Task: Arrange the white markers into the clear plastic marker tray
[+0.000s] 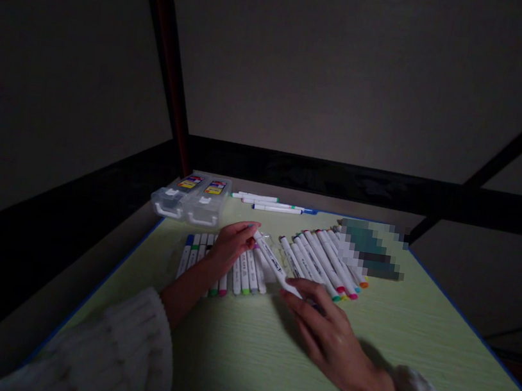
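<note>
- I am watching a slim white plastic marker [271, 258] slanting above the right end of my landmark, a side-by-side row of white, colour-ended markers [243, 274].
- Left hand [230, 243] is pinching the marker's far end; right hand [327, 331] is grasping its near end.
- Main worry: if the hands are pulling unevenly, the smooth barrel could be twisting loose and dropping onto the row.
- Left hand and forearm are hanging over the row, hiding part of it from me; a sagging wrist could be knocking markers crooked.
- Right of the row, a loose, overlapping fan of white, bright-ended markers [317, 261] is lying near the right hand; a careless knuckle could be setting them rolling.
- Dim light is muddying the end colours; similar shades could be getting confused.
</note>
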`<move>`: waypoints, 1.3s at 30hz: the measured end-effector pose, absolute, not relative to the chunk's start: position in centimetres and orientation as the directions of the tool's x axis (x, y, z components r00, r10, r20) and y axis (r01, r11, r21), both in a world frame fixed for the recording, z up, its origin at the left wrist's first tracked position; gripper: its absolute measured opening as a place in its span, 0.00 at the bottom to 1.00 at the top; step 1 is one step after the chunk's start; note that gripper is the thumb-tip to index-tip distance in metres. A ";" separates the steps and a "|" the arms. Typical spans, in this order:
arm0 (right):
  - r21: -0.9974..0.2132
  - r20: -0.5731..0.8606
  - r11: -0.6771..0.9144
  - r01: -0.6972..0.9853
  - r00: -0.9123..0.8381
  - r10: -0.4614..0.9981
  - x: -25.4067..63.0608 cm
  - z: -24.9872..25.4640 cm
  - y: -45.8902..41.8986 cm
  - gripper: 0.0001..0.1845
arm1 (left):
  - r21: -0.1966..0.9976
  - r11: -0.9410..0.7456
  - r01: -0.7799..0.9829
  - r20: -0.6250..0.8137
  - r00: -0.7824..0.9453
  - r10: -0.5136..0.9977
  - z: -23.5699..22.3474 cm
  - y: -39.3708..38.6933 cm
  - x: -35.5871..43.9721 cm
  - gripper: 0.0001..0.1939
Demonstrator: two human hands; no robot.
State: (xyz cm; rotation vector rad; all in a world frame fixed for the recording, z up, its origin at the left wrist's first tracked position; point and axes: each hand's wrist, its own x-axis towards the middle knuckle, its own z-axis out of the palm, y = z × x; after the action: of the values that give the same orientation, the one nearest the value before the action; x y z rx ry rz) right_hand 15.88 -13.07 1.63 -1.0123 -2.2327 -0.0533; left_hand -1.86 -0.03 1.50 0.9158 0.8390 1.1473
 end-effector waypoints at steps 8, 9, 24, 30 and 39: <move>-0.242 0.560 0.698 0.674 -0.490 0.668 15.6 1.6 -13.1 0.16 | 0.945 0.126 -0.301 -0.068 0.194 0.979 0.9 0.3 -1.5 0.14; -0.244 0.550 0.696 0.675 -0.495 0.673 15.5 1.7 -13.1 0.15 | 0.952 0.115 -0.283 -0.062 0.189 0.980 0.8 0.4 -1.4 0.13; -0.256 0.512 0.727 0.637 -0.548 0.661 15.1 2.2 -13.1 0.14 | 0.998 -0.039 0.050 0.028 0.212 0.977 0.6 0.2 -1.6 0.12; -0.215 0.491 0.751 0.624 -0.595 0.636 15.1 2.0 -13.0 0.15 | 0.993 -0.071 0.095 0.048 0.229 0.972 1.2 -0.4 -1.6 0.13; -0.179 0.498 0.784 0.594 -0.633 0.593 15.1 2.1 -13.0 0.16 | 0.998 -0.068 0.017 0.063 0.229 0.971 1.5 -0.8 -1.4 0.10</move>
State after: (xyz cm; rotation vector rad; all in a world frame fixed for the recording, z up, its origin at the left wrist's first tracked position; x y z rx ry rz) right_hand 15.09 -12.98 2.05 -0.8823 -2.4286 -0.0023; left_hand -1.43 -0.80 1.49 1.3753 1.0226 1.0722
